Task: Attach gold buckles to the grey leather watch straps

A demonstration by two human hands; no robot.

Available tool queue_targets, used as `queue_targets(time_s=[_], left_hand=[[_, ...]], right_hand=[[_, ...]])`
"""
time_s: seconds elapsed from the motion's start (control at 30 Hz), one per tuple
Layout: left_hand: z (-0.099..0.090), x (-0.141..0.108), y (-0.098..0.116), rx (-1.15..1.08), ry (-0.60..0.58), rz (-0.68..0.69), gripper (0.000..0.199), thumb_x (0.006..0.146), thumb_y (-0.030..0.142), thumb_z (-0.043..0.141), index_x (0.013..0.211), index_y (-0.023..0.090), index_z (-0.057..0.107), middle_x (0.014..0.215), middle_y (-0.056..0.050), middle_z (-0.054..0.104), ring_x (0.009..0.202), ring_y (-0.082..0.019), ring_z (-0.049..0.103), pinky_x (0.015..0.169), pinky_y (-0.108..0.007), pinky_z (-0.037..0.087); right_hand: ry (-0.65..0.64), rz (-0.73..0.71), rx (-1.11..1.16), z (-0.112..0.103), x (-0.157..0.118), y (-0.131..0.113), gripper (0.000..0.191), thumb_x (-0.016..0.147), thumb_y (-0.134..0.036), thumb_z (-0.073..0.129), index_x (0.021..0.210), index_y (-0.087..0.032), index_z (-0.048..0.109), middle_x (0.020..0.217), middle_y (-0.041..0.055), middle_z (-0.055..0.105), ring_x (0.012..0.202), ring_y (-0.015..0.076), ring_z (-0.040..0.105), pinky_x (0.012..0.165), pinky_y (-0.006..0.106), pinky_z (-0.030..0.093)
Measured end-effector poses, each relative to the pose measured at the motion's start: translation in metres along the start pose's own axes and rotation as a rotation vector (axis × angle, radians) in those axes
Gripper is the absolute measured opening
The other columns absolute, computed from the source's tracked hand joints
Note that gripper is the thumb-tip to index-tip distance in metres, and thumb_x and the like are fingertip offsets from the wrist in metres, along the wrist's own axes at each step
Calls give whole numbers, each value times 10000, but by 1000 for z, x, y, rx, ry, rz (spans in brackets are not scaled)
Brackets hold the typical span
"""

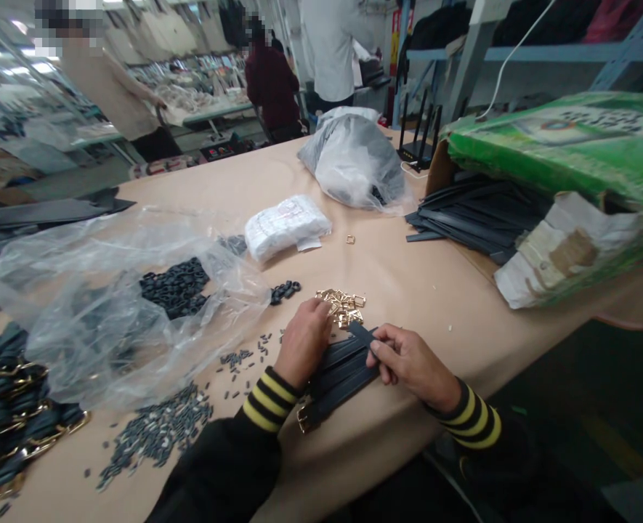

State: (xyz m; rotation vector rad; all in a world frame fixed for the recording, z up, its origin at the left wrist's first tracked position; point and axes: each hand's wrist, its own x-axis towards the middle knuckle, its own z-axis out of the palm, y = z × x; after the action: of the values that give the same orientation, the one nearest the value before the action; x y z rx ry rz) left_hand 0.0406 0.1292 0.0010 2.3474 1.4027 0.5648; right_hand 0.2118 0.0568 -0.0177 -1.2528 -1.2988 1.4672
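My right hand [408, 363] pinches a dark strap [362, 334] near its end, thumb on top, and the strap's tip points towards the gold buckles. At the edge of the pile of gold buckles [348, 314] is my left hand [306, 341], its fingers bent together. What lies between those fingertips is hidden by the hand. Under and between both hands, several dark straps [337, 381] lie side by side on the table, and one near the front has a gold buckle [302, 419] at its end.
Small dark pieces [160, 428] are scattered at left, beside a clear plastic bag [108, 349] with black loops [176, 287]. Behind stand a white packet [287, 224], a full plastic bag [357, 160] and a green box [561, 138] of straps. People are in the background.
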Motion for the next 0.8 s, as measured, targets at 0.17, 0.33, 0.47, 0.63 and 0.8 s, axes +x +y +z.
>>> queue_targets(time_s=[0.17, 0.33, 0.47, 0.63, 0.8], left_hand=[[19, 20, -9, 72, -95, -7, 158, 773, 113, 444, 737, 155, 592, 856, -92, 567, 864, -215, 495, 800, -347, 392], [6, 27, -15, -13, -124, -112, 202, 774, 200, 455, 664, 129, 608, 671, -53, 567, 669, -169, 515, 664, -302, 415], [-25, 14, -11, -447, -153, -310, 278, 794, 336, 471, 783, 107, 628, 702, -48, 611, 657, -141, 556, 597, -250, 436], [-49, -26, 7, -1043, -102, -539, 194, 706, 314, 634, 731, 123, 645, 809, -50, 632, 729, -121, 565, 628, -217, 444], [-42, -58, 23, -949, -95, -507, 198, 750, 324, 603, 765, 132, 649, 700, -28, 630, 659, -111, 557, 638, -223, 441]], right_hand=[[15, 17, 31, -6, 3, 9, 185, 834, -314, 452, 785, -138, 477, 672, 3, 595, 387, 36, 458, 387, 172, 353], [20, 5, 80, -5, 4, 8, 191, 826, -333, 473, 784, -146, 477, 690, 5, 601, 398, 42, 470, 390, 177, 371], [13, -4, 157, -4, 3, 2, 188, 833, -346, 468, 811, -160, 459, 732, 8, 602, 407, 43, 465, 384, 176, 372], [-8, -52, 71, 10, -1, -12, 203, 838, -355, 475, 794, -157, 486, 686, -12, 558, 393, 28, 370, 376, 169, 304], [-59, -150, -48, 33, -2, -24, 241, 800, -370, 545, 756, -134, 559, 624, -10, 555, 514, 70, 471, 496, 192, 369]])
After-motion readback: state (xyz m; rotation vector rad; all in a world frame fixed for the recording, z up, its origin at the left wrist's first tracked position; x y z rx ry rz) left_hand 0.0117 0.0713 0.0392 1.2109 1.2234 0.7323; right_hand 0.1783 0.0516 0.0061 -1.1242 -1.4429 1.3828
